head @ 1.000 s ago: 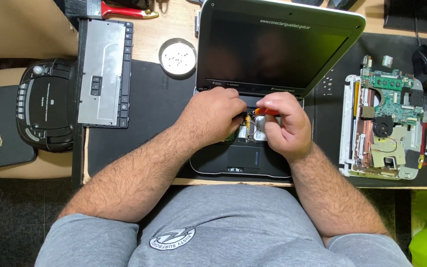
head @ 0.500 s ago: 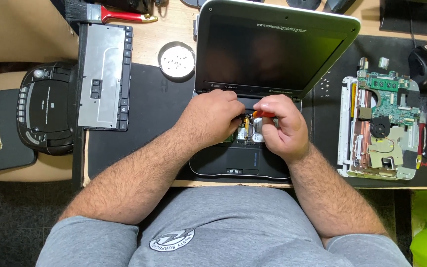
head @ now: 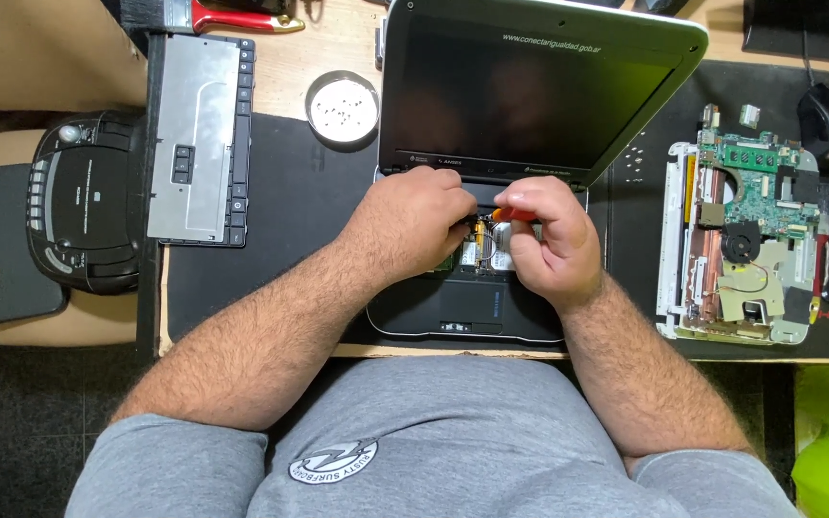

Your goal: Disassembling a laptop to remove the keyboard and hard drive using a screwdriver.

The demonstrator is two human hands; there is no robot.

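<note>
Bright even overhead light, soft shadows, sharp

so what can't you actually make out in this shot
- Head view: the tip of the orange-handled tool is hidden by the right hand.
- The left hand covers its own fingers and the part beneath.
- The contents of the small round tin are too small to identify.
- The mouse is partly covered by clutter at the right edge.

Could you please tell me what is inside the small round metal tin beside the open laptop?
The round tin holds a scatter of small dark screws on its pale bottom. They are too small to count. Nothing covers the tin; both hands work away from it, over the laptop.
</note>
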